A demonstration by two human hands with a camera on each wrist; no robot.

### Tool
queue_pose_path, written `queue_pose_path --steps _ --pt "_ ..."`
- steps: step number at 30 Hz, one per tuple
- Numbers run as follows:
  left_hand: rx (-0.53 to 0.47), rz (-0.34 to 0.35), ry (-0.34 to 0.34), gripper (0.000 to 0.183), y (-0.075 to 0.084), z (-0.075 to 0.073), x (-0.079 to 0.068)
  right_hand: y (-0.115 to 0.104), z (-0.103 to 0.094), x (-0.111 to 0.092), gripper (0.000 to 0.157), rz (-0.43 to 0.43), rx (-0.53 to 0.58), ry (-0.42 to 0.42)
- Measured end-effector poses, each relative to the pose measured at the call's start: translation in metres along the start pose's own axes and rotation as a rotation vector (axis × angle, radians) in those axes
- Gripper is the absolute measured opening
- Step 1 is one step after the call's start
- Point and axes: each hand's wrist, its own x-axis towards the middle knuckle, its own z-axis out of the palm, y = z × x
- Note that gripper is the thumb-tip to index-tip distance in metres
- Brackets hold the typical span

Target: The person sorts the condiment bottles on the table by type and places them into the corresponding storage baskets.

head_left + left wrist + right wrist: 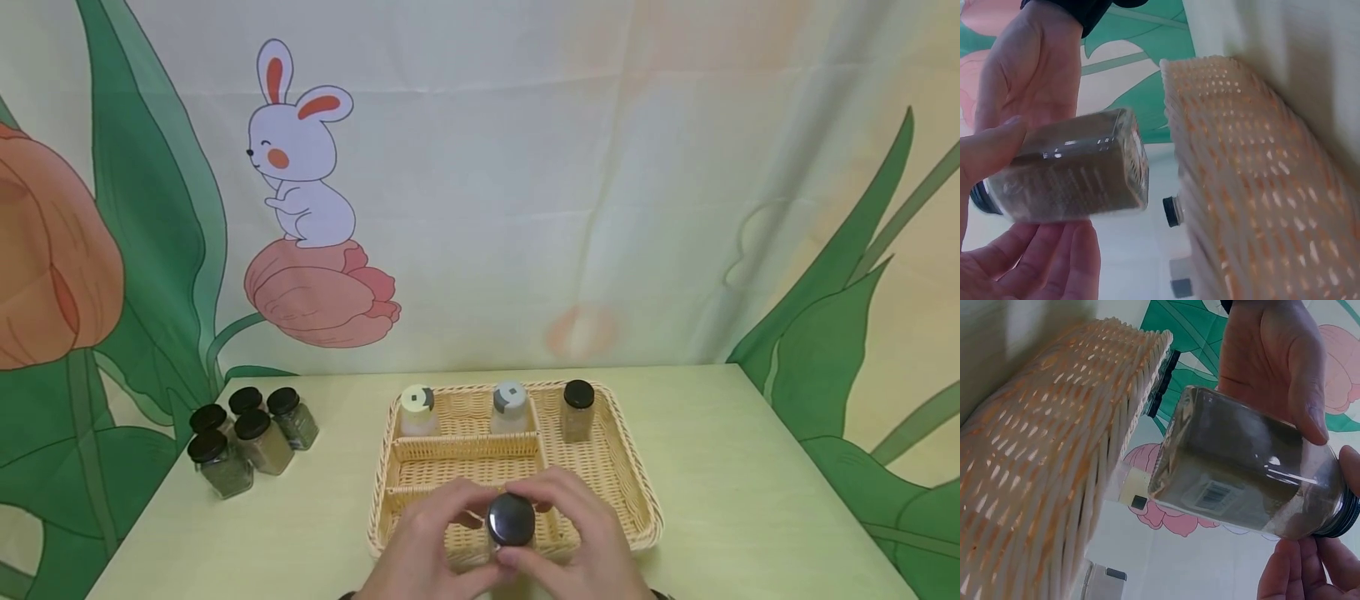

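Note:
A clear square spice jar (511,521) with a black lid is held between both hands in front of the wicker basket (647,533). My left hand (427,542) curls round it from the left. From the other side my right hand (592,533) grips it, fingers at the lid end. In the left wrist view, grey-brown powder fills most of the spice jar (1072,169). A barcode label shows on the spice jar (1241,456) in the right wrist view. Its base is clear of the table, close beside the basket's woven wall (1041,444).
Inside the basket's back compartment stand a yellow-capped shaker (417,408) and a grey-capped shaker (510,407). A black-lidded jar (577,412) stands in the right compartment. Several black-lidded spice jars (262,442) cluster at the table's left. A printed cloth (480,208) hangs behind.

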Motion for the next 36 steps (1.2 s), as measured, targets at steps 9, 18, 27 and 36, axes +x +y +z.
queue_pose_path --steps 9,18,27,36 --pt "0.004 -0.107 0.057 0.060 -0.008 -0.023 0.004 0.004 -0.017 0.009 0.052 0.073 -0.059 0.020" --pt "0.188 -0.086 0.222 0.062 -0.045 -0.070 0.016 0.028 -0.043 0.019 0.053 0.142 -0.124 0.027" --pt "0.561 -0.148 0.403 0.060 -0.079 -0.134 0.015 0.059 -0.068 0.025 0.047 0.198 -0.239 -0.006" --pt "0.762 -0.372 0.428 0.074 -0.123 -0.188 -0.006 0.085 -0.079 0.025 0.048 0.290 -0.248 -0.060"
